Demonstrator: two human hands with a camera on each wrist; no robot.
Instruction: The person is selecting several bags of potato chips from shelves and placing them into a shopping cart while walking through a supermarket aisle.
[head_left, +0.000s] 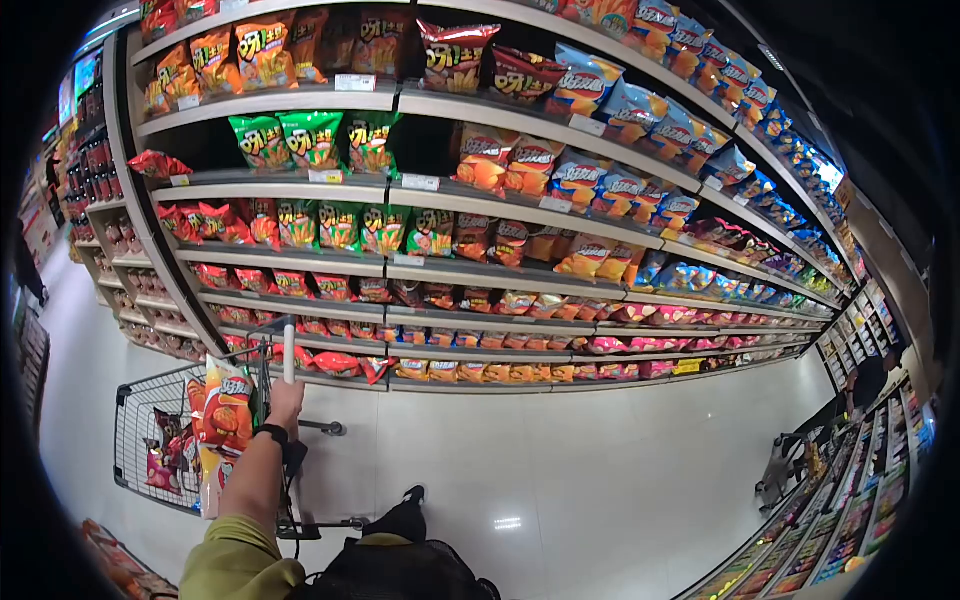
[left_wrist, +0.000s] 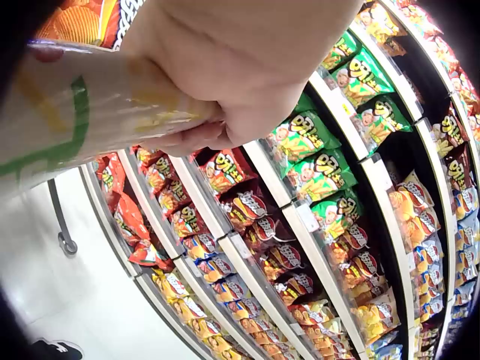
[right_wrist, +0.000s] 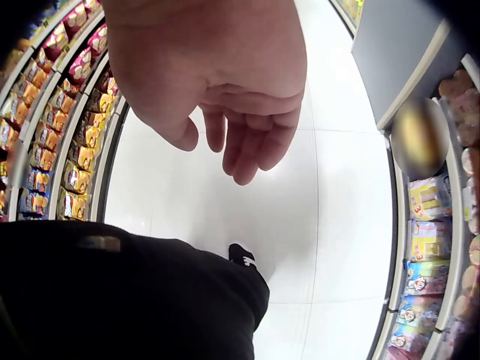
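My left hand [head_left: 287, 398] grips the white handle bar [head_left: 289, 352] of a wire shopping cart [head_left: 150, 440] at the lower left. In the left wrist view the fingers of that hand [left_wrist: 225, 90] are curled round the pale bar [left_wrist: 75, 112]. A large orange chip bag [head_left: 228, 410] stands in the cart right beside the hand, with smaller red packets lower in the basket. My right hand [right_wrist: 225, 150] hangs at my side over the floor with loosely curled fingers and holds nothing. It does not show in the head view.
Long snack shelves [head_left: 420, 183] packed with chip bags run along the far side of the aisle. A second shelf row [head_left: 850, 500] lines the right side, with another cart [head_left: 785, 470] near it. White tiled floor [head_left: 600, 450] lies between. My black shoe [right_wrist: 241, 256] is below.
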